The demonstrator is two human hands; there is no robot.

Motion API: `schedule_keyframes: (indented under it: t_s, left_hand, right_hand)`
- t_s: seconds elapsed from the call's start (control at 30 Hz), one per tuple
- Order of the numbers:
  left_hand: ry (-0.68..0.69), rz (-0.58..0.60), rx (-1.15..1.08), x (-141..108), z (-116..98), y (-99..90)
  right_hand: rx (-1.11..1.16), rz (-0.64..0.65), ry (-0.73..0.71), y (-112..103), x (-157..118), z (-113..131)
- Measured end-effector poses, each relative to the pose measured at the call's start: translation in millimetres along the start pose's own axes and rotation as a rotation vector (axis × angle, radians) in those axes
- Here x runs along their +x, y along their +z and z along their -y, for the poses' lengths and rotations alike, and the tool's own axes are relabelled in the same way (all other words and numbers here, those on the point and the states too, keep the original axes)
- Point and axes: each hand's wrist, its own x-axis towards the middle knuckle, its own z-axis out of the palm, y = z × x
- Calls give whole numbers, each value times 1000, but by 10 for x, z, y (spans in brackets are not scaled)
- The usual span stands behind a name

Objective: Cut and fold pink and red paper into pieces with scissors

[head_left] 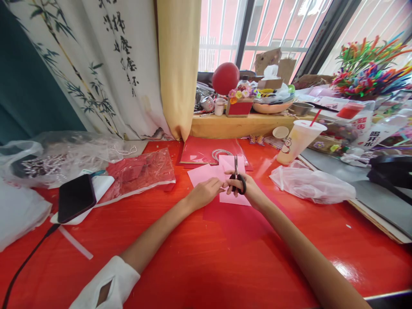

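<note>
My left hand (207, 193) is closed, its fingertips pinching a sheet of pink paper (200, 174) that sticks out beyond the knuckles. Black-handled scissors (238, 180) hang on the fingers of my right hand (246, 186), their blades pointing away from me. The fingertips of both hands meet at the edge of the pink paper. Under the hands lies another pink sheet (233, 199), on top of larger dark red paper (240, 223). Whether the right fingertips also grip paper is hard to make out.
Behind the hands lies a red packet (199, 151) with silvery rings (222, 153) on it. To the right stand a drink cup (298, 143) and a crumpled plastic bag (313, 184). At left are a phone (77, 198) with a cable and a clear bag of red material (141, 174).
</note>
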Motion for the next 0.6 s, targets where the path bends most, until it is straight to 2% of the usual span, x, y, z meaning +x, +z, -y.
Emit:
schedule_keyframes:
  t_s: [0.17, 0.3, 0.43, 0.53, 0.6]
  left_hand:
    - [6, -5, 66, -45, -15, 32]
    - [46, 29, 85, -41, -18, 15]
    - [-33, 17, 68, 47, 46, -173]
    - [-219, -52, -11, 135, 68, -382]
    - [-174, 18, -28, 173, 30, -463]
  right_hand:
    - [-100, 76, 16, 6, -23, -19]
    - [-290, 86, -77, -42, -21, -77]
    - [-289, 87, -151, -79, -18, -92]
    - [-221, 56, -144, -76, -19, -56]
    - [-174, 49, -119, -50, -23, -32]
